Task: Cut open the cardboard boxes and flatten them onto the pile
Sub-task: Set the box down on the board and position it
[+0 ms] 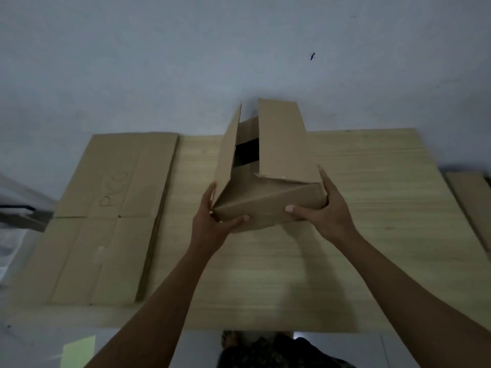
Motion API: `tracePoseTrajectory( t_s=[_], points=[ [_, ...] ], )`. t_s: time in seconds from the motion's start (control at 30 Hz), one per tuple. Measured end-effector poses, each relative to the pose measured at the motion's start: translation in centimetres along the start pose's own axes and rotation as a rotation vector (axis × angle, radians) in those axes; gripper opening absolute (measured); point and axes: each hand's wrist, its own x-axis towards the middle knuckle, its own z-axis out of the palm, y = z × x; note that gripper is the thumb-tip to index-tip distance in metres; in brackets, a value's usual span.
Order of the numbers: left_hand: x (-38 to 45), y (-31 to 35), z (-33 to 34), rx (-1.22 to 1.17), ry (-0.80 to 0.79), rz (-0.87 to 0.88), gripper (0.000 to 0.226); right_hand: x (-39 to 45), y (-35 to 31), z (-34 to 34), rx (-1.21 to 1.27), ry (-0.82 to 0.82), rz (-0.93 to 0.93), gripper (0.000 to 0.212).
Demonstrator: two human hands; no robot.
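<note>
Both hands, left hand (210, 224) and right hand (326, 208), curl fingers around an open cardboard box (268, 181) above a pale wooden worktop (372, 235), flattened cardboard pile (106, 221) at nine o'clock, grey wall (159, 62) behind.

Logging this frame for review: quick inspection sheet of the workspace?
Surface: wooden board on a pale floor.
Job's things: open box held above the board, flaps up; flattened cardboard pile at left, handwriting on it.
Clutter: more cardboard at right edge; dark object at left edge, unclear.
Grips: left hand and right hand each hold a box end.
Cables: nothing seen.
Surroundings: plain wall.
</note>
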Motion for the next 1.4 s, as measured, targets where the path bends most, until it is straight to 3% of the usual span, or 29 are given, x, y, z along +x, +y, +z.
tracePoseTrajectory(
  t_s=[0.1,0.2,0.27,0.37,0.43,0.47,0.6,0.7,0.73,0.83,0.9,1.0,1.03,1.17,1.3,1.4],
  points=[
    [1.5,0.6,-1.8,0.047,-0.114,0.021,0.109,-0.2,-2.2,1.1,-0.12,0.11,-0.08,0.113],
    [2.2,2.1,-3.7,-0.156,-0.317,-0.222,0.098,-0.8,-3.9,2.0,-0.156,0.082,-0.169,0.1],
    [2.2,3.0,-4.8,-0.278,-0.472,-0.341,0.086,-1.6,-5.1,3.1,-0.021,0.06,-0.159,0.082],
    [2.5,2.4,-5.4,-0.336,-0.564,-0.451,0.137,-2.5,-6.1,5.4,0.186,0.106,-0.113,0.054],
    [2.4,2.8,-5.3,-0.317,-0.527,-0.481,0.145,-2.3,-6.3,7.1,0.1,0.144,-0.086,0.043],
    [2.3,3.0,-5.3,-0.295,-0.487,-0.48,0.138,-2.1,-6.3,7.8,0.066,0.158,-0.058,0.049],
    [3.1,4.1,-5.4,-0.06,-0.279,-0.298,0.094,-1.3,-6.3,9.4,0.102,0.143,0.038,0.067],
    [4.5,6.4,-5.8,-0.022,-0.228,-0.105,0.054,-1.2,-6.4,9.5,0.232,0.063,0.018,0.048],
    [4.8,7.3,-5.9,-0.065,-0.235,-0.133,0.051,-1.2,-6.5,9.5,0.258,0.04,0.02,0.042],
    [5.2,9.6,-5.9,-0.047,-0.26,-0.224,0.073,-1.1,-6.4,10.1,0.234,0.007,0.001,0.038],
    [5.6,9.9,-5.8,0.047,-0.219,-0.214,0.082,-1.0,-6.4,10.8,0.187,-0.021,-0.04,0.039],
    [5.9,9.2,-6.0,0.076,-0.1,-0.264,0.121,-0.7,-6.6,11.4,0.151,-0.065,-0.083,0.042],
    [5.9,8.8,-6.1,0.082,-0.066,-0.277,0.12,-0.6,-6.4,11.4,0.147,-0.073,-0.069,0.043],
    [6.2,6.9,-7.1,-0.003,-0.059,-0.303,0.099,-0.1,-4.2,11.4,0.015,0.081,0.204,0.065],
    [4.6,2.5,-8.4,-0.342,-0.335,-0.394,0.071,-0.5,-2.2,10.4,-0.032,0.105,0.459,0.106],
    [2.9,0.3,-8.0,-0.375,-0.389,-0.498,0.06,-0.7,-1.5,9.3,-0.124,0.116,0.514,0.122]
  ],
)
